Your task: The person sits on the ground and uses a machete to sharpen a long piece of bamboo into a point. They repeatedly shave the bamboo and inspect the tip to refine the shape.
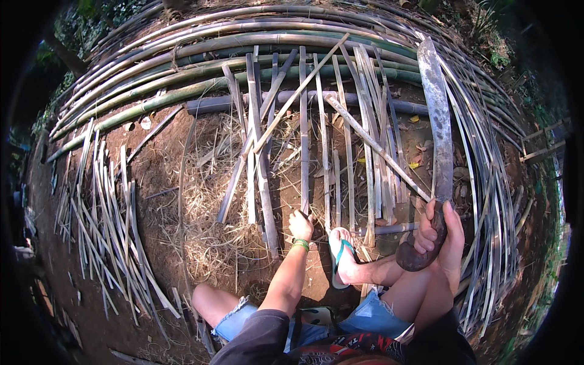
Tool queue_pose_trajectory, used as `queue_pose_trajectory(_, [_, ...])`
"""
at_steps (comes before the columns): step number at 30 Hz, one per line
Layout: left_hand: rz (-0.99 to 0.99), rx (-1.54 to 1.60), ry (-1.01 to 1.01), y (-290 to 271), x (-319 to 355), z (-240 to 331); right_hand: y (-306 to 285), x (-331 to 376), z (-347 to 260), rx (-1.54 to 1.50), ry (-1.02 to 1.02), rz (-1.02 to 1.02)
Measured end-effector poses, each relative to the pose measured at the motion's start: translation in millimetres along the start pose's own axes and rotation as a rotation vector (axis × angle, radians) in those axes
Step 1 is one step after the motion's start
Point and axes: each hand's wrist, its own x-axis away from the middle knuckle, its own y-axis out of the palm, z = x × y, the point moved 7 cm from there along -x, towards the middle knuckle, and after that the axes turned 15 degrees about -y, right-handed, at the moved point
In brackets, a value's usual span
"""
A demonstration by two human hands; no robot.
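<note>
My right hand (439,234) is wrapped round the dark, hooked handle of a machete (435,109). Its broad, stained blade points away from me, up past the bamboo strips. A pale bamboo stick (377,146) slants down to the fingers of that hand; whether they grip it too I cannot make out. Lower and to the left, my left hand (300,226) closes on the near end of a greyish bamboo strip (304,134). The strip runs straight away from me, its far end over the bamboo poles. A green band circles my left wrist.
Long bamboo poles (201,88) lie stacked across the far side. Split strips (112,213) are heaped at the left, and a long bundle (486,201) curves along the right. Pale shavings (207,243) cover the soil. My sandalled foot (344,258) stands between my hands.
</note>
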Motion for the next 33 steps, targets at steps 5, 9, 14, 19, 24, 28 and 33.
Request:
queue_pose_trajectory(5, [-0.046,0.053,0.031,6,-17,1,-6,6,0,-0.053,-0.013,-0.039])
queue_pose_trajectory(9, [-0.104,0.034,0.049,18,-24,-1,-6,11,4,-0.059,-0.001,-0.054])
queue_pose_trajectory(14, [-0.173,0.448,0.031,9,-7,3,0,11,8,-0.085,0.05,-0.059])
queue_pose_trajectory(19, [-0.077,0.577,-0.098,-43,19,13,12,8,10,-0.109,0.077,-0.088])
queue_pose_trajectory(24, [-0.801,0.906,-0.079,-72,42,33,33,4,9,-0.103,0.119,-0.1])
queue_pose_trajectory(28, [-1.701,1.563,-0.345,-129,98,38,45,-5,21,-0.125,0.136,-0.144])
queue_pose_trajectory(33, [-2.167,1.838,-0.352,-200,141,10,67,-17,35,-0.163,0.185,-0.192])
